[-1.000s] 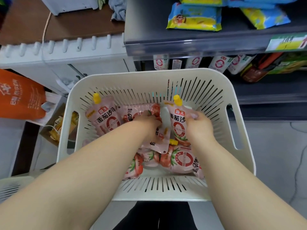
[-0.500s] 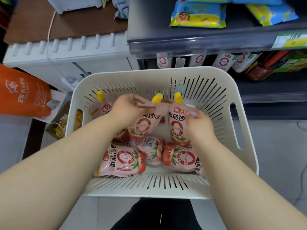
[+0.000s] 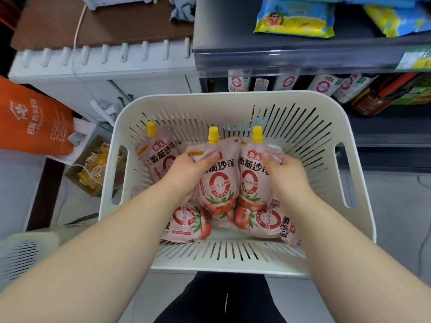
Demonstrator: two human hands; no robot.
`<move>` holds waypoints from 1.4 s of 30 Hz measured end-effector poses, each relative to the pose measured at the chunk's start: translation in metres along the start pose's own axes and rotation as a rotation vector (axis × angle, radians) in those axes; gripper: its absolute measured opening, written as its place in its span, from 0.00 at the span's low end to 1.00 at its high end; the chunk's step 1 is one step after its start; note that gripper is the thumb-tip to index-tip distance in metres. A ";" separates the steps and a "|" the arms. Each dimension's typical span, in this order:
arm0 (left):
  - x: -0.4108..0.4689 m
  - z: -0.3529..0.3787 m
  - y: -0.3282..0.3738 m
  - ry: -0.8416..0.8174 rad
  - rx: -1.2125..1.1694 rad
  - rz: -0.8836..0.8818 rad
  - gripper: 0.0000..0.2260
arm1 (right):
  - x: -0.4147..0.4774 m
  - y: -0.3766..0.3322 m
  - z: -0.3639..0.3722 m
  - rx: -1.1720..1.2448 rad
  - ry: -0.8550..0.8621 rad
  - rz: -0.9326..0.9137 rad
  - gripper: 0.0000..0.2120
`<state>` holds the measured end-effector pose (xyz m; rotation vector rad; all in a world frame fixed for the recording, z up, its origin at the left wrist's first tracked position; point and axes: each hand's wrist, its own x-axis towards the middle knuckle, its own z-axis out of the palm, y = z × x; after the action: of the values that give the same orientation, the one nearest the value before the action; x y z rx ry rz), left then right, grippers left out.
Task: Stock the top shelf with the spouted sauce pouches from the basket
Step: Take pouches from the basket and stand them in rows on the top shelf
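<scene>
A cream slotted basket in front of me holds several pink tomato sauce pouches with yellow spout caps. My left hand grips the top left corner of one upright pouch. My right hand grips the top right corner of a second upright pouch beside it. A third pouch leans on the basket's back left wall. Two more pouches lie flat on the bottom. The grey shelf lies above and behind the basket.
Blue and yellow snack bags lie on the grey shelf. Similar pouches stand on the lower shelf behind the basket. An orange bag and a cardboard box of yellow packets sit at left, by a white cabinet.
My left hand took a pouch from the pile and stood it upright beside the one in my right hand. Both pouches have risen higher in the basket.
</scene>
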<state>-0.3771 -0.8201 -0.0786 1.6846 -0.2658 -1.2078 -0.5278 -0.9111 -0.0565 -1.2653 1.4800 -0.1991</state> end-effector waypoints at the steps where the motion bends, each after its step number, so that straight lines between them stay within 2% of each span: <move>1: 0.000 0.000 -0.001 0.037 -0.007 0.020 0.13 | 0.000 0.001 0.001 -0.010 -0.006 -0.018 0.09; 4: 0.000 0.004 0.000 0.119 0.012 0.112 0.06 | -0.001 0.001 0.002 -0.054 -0.018 -0.077 0.13; 6: 0.001 0.005 0.000 0.137 0.009 0.116 0.04 | 0.001 0.002 0.002 -0.084 0.008 -0.122 0.14; 13: 0.002 0.000 0.002 0.115 -0.008 0.054 0.04 | 0.000 0.002 0.001 -0.090 0.039 -0.116 0.10; 18: -0.002 0.003 0.006 0.122 -0.011 0.092 0.14 | -0.007 -0.001 0.005 -0.029 -0.110 -0.123 0.13; 21: -0.003 0.004 0.006 0.087 0.069 0.123 0.08 | -0.005 -0.001 0.005 0.054 -0.119 -0.084 0.13; 25: -0.004 0.004 0.005 0.049 0.216 0.091 0.15 | -0.003 0.002 0.006 0.110 -0.137 -0.096 0.12; 29: -0.006 0.003 0.005 -0.035 0.182 0.142 0.09 | -0.003 0.006 0.011 0.078 -0.184 -0.150 0.18; 34: -0.004 0.001 0.004 -0.073 0.121 0.156 0.08 | 0.003 0.006 0.017 0.014 -0.092 -0.188 0.08; 38: 0.000 -0.003 0.003 -0.062 0.215 0.121 0.09 | 0.002 0.006 0.019 0.007 -0.068 -0.209 0.11; 41: 0.001 -0.011 0.000 -0.110 0.280 0.041 0.08 | 0.000 0.002 0.017 0.052 -0.049 -0.172 0.05; 42: 0.002 -0.013 -0.001 -0.089 0.288 0.038 0.07 | 0.002 0.002 0.015 0.097 -0.048 -0.154 0.05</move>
<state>-0.3662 -0.8130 -0.0804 1.8633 -0.5463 -1.2638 -0.5173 -0.9044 -0.0646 -1.2966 1.3177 -0.3362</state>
